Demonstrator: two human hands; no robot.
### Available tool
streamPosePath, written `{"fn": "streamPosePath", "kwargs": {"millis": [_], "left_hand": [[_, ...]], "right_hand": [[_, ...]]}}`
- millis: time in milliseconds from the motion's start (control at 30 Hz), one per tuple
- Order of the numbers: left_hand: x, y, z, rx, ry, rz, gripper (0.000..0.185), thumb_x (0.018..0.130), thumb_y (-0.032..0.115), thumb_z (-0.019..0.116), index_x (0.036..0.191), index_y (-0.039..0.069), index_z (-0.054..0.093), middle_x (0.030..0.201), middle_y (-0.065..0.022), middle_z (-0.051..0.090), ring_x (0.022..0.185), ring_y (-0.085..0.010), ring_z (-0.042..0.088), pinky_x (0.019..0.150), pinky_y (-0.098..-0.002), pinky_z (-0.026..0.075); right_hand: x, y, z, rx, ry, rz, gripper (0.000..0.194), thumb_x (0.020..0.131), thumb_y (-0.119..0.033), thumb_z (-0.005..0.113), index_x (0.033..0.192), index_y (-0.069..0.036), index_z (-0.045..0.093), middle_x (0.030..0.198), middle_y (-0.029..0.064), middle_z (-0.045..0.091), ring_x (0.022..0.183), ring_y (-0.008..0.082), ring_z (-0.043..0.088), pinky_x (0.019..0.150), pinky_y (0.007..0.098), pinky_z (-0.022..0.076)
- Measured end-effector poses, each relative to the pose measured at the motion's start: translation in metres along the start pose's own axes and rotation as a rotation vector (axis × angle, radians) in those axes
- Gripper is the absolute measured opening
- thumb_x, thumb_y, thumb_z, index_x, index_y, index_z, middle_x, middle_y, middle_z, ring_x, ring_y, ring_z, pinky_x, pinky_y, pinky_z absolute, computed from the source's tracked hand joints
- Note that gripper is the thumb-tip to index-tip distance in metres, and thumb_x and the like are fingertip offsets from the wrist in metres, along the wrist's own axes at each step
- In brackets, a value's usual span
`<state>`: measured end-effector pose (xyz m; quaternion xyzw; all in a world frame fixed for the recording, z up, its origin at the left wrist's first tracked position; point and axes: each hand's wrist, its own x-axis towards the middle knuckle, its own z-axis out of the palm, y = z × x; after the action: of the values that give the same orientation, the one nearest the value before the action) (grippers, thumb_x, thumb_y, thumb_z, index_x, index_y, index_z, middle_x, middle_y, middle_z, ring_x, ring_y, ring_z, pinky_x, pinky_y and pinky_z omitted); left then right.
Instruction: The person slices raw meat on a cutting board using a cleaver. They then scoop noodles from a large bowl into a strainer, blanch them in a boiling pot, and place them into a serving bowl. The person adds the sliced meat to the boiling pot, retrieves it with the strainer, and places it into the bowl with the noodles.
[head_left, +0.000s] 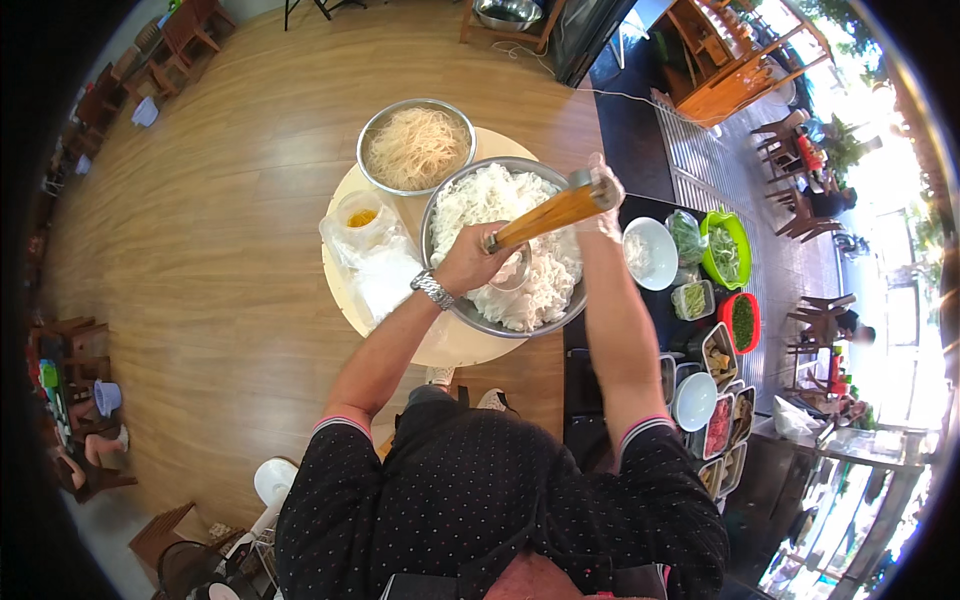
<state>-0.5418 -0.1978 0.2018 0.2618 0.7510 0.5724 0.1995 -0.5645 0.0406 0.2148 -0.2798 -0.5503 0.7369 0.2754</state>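
My left hand (472, 259), with a metal watch on its wrist, is closed around the lower part of a wooden handle (551, 216). The handle slants up toward the camera. Below it a round metal strainer rim (527, 271) shows, with white noodles inside. This sits over a large metal basin (429, 247) heaped with white rice noodles (487, 191). My right hand (604, 214) wears a clear plastic glove at the basin's right side. The handle's thick end partly covers it, so whether its fingers grip anything is hidden.
The round table (480, 352) also bears a metal bowl of thin dry-looking noodles (416, 150) and a plastic bag (382, 262) with a yellow-filled cup (361, 214). To the right stand a white bowl (651, 255), a green basket (742, 247), a red bowl (742, 322) and several food containers (718, 427).
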Motion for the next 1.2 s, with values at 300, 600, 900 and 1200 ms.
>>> {"fn": "streamPosePath", "kwargs": {"millis": [300,600,900,1200], "left_hand": [[-0.001,-0.014,-0.038,-0.459,0.142,0.12,0.038,0.095,0.031,0.078,0.114,-0.001,0.073,0.117,-0.0107,0.073,0.105,-0.0148,0.067,0.093,-0.0327,0.055],[0.009,-0.016,-0.046,-0.256,0.083,0.034,0.011,0.09,0.014,0.079,0.091,0.005,0.073,0.093,-0.0002,0.069,0.089,-0.0092,0.062,0.08,-0.0272,0.051],[0.009,-0.024,-0.044,-0.185,0.126,-0.043,0.012,0.089,0.015,0.077,0.089,0.008,0.067,0.081,0.0049,0.058,0.074,-0.0055,0.053,0.067,-0.024,0.045],[0.006,-0.032,-0.033,-0.569,0.219,-0.015,0.014,0.086,-0.002,0.058,0.094,0.005,0.067,0.083,0.0058,0.056,0.068,-0.0033,0.045,0.061,-0.0204,0.037]], "right_hand": [[-0.036,-0.026,-0.032,-1.216,-0.325,-0.125,0.049,0.088,-0.043,0.08,0.113,-0.002,0.076,0.113,0.0139,0.073,0.104,0.0216,0.068,0.09,0.0345,0.0526],[-0.074,0.053,-0.018,-1.197,-0.492,-0.542,0.045,0.09,-0.029,0.072,0.132,-0.013,0.071,0.134,0.0188,0.067,0.123,0.0314,0.065,0.104,0.0405,0.0518],[-0.081,-0.023,-0.045,-1.066,-0.542,-0.244,0.024,0.092,-0.028,0.068,0.099,-0.006,0.076,0.091,0.0115,0.073,0.088,0.0243,0.068,0.083,0.0377,0.0536],[-0.077,-0.119,-0.028,-0.693,-0.471,-0.143,0.016,0.098,-0.012,0.065,0.096,0.002,0.071,0.088,0.0,0.068,0.083,0.0086,0.058,0.074,0.0255,0.0481]]}}
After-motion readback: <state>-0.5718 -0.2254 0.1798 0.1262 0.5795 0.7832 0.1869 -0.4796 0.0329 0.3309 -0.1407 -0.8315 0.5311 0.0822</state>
